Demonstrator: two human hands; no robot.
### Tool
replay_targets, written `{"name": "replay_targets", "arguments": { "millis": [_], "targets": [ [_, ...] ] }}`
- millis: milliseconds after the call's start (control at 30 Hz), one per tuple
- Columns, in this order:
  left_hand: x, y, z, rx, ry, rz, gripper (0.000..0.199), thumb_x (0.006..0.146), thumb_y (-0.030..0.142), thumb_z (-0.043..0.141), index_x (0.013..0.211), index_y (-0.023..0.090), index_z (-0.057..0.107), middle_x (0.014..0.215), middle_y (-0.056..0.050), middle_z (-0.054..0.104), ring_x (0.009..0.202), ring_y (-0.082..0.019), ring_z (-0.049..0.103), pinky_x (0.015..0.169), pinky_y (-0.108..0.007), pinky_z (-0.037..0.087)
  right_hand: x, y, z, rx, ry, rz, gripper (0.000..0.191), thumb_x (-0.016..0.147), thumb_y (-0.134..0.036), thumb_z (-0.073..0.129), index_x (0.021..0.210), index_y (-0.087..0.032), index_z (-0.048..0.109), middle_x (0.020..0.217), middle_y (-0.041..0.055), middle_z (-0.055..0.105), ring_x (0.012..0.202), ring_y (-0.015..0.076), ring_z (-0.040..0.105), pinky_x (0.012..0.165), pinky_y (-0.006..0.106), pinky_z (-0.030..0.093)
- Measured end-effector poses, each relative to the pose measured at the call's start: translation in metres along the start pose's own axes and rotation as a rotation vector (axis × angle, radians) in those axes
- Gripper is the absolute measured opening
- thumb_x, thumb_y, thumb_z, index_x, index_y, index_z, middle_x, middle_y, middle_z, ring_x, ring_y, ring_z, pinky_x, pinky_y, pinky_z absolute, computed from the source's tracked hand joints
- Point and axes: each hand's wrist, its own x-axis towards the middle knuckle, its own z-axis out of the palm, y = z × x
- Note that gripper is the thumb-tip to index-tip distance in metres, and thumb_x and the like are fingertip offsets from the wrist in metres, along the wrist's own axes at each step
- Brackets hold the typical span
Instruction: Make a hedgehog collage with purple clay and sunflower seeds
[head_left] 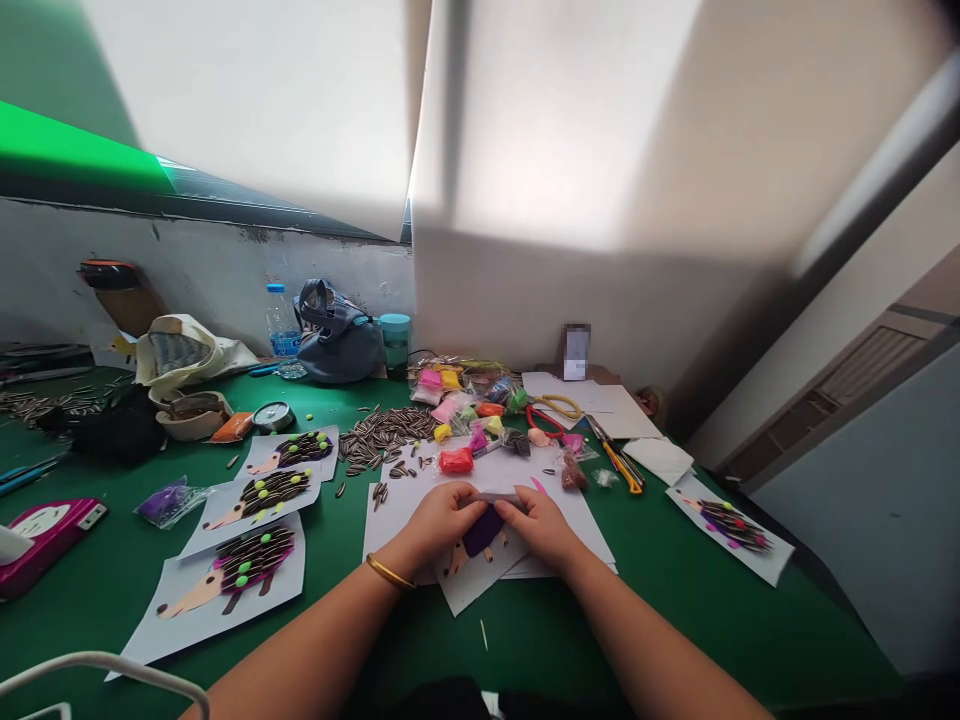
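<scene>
My left hand (444, 520) and my right hand (541, 522) meet over a small white card (469, 590) at the table's middle, fingers closed on its far edge. On the card is a hedgehog figure with a purple body (482, 532) and beige face and feet. White sheets (585, 520) lie beneath. Just beyond my hands rest a red clay packet (455, 460) and a brown clay packet (572, 472). Striped sunflower seeds (386, 435) are heaped to the far left of the sheets.
Three hedgehog cards (210, 592) covered with seeds lie at the left, another (731, 525) at the right. Clay packets, red-handled scissors (545, 420) and yellow-handled tools (619, 460) lie beyond. A bottle (283, 330), a bag (337, 335) and a cup (395, 345) stand by the wall.
</scene>
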Motion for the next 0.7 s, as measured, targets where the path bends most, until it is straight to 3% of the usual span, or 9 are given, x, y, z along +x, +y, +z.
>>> {"name": "replay_targets", "arguments": {
  "millis": [167, 400, 500, 600, 700],
  "targets": [
    [0.002, -0.002, 0.003, -0.061, -0.019, 0.022, 0.030, 0.084, 0.042, 0.052, 0.078, 0.015, 0.064, 0.071, -0.001, 0.063, 0.066, -0.015, 0.055, 0.057, -0.024, 0.038, 0.002, -0.005, 0.003, 0.112, 0.001, 0.001, 0.033, 0.081, -0.047, 0.063, 0.096, -0.019, 0.074, 0.095, 0.0049, 0.074, 0.090, 0.0238, 0.065, 0.082, 0.034, 0.049],
    [-0.003, 0.001, -0.005, 0.035, 0.014, 0.027, 0.028, 0.087, 0.041, 0.054, 0.089, 0.017, 0.067, 0.085, -0.004, 0.069, 0.078, -0.020, 0.062, 0.067, -0.027, 0.045, -0.001, -0.006, -0.005, -0.077, 0.130, 0.040, 0.038, 0.090, -0.048, 0.045, 0.078, -0.019, 0.066, 0.075, 0.0023, 0.067, 0.074, 0.0192, 0.060, 0.069, 0.030, 0.046],
    [-0.005, 0.000, -0.009, 0.154, 0.143, 0.062, 0.024, 0.087, 0.037, 0.059, 0.099, 0.019, 0.068, 0.098, -0.006, 0.069, 0.089, -0.022, 0.062, 0.077, -0.032, 0.048, -0.003, -0.003, -0.009, -0.172, 0.186, 0.056, 0.030, 0.089, -0.041, 0.045, 0.100, -0.020, 0.065, 0.074, 0.0007, 0.065, 0.068, 0.0184, 0.058, 0.062, 0.028, 0.042],
    [-0.008, 0.005, -0.011, 0.341, 0.321, 0.198, 0.027, 0.085, 0.030, 0.064, 0.110, 0.022, 0.066, 0.113, -0.008, 0.065, 0.105, -0.026, 0.058, 0.091, -0.039, 0.045, -0.005, -0.002, -0.011, -0.349, 0.216, 0.135, 0.036, 0.089, -0.034, 0.046, 0.120, -0.020, 0.059, 0.065, -0.0016, 0.061, 0.062, 0.0185, 0.057, 0.057, 0.027, 0.035],
    [-0.019, 0.015, -0.007, 0.481, 0.272, 0.309, 0.018, 0.086, 0.028, 0.064, 0.103, 0.022, 0.069, 0.107, -0.008, 0.067, 0.101, -0.026, 0.059, 0.090, -0.040, 0.044, -0.006, -0.002, -0.013, -0.482, 0.203, 0.153, 0.045, 0.091, -0.029, 0.044, 0.135, -0.021, 0.051, 0.069, -0.0001, 0.064, 0.068, 0.0196, 0.060, 0.060, 0.028, 0.036]
  ]
}}
